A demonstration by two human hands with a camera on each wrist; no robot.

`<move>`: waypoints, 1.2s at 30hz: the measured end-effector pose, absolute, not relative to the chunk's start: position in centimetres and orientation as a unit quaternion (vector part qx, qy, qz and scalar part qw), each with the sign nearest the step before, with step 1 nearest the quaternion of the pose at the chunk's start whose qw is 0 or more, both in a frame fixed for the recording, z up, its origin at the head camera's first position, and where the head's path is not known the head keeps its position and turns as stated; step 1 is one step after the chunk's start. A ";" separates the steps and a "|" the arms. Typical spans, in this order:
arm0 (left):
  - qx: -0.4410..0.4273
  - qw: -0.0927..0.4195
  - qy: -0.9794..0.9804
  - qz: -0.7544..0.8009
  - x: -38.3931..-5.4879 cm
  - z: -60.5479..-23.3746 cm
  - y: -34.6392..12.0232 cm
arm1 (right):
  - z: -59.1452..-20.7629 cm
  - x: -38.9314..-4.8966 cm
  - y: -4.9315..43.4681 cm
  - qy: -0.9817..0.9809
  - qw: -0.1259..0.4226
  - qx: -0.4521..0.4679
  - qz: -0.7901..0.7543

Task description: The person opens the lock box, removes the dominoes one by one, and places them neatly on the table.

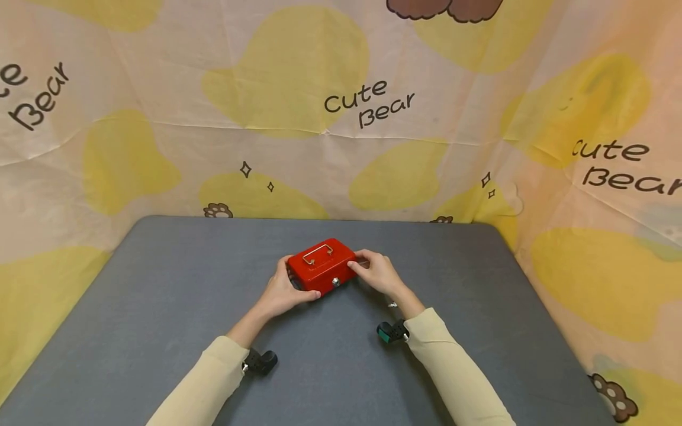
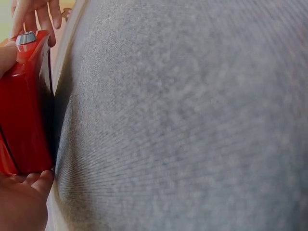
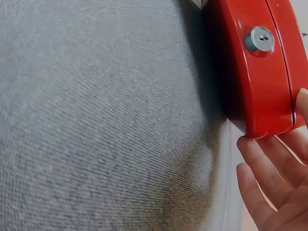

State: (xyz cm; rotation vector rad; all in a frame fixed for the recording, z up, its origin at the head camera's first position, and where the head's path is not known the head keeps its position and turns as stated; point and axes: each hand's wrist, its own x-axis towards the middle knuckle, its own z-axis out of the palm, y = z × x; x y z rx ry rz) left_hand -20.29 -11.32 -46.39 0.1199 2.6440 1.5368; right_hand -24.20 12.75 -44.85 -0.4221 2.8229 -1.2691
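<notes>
A small red cash box [image 1: 322, 266] with a folding wire handle [image 1: 318, 254] on its lid stands between both hands, turned at an angle. Its lid is down, and a round silver key lock [image 3: 261, 39] sits on the front face. My left hand [image 1: 282, 291] grips the left end, thumb along the front and fingers behind. At the right end, my right hand [image 1: 380, 273] holds the box with its thumb near the lid's corner and its fingers [image 3: 269, 168] against the end wall. Whether the box's bottom touches the table cannot be told.
A grey cloth-covered table [image 1: 160, 319] lies beneath. Behind it hangs a printed curtain [image 1: 298, 77] with yellow patches and lettering. Black wrist cameras [image 1: 261, 362] are strapped at both sleeves. Near the right wrist is a small shiny metal thing [image 1: 392, 305], too small to identify.
</notes>
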 end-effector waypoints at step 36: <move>0.046 0.045 0.878 0.474 -20.7 -46.5 -11.7 | -43.3 -22.7 17.2 0.921 0.015 -0.220 -0.320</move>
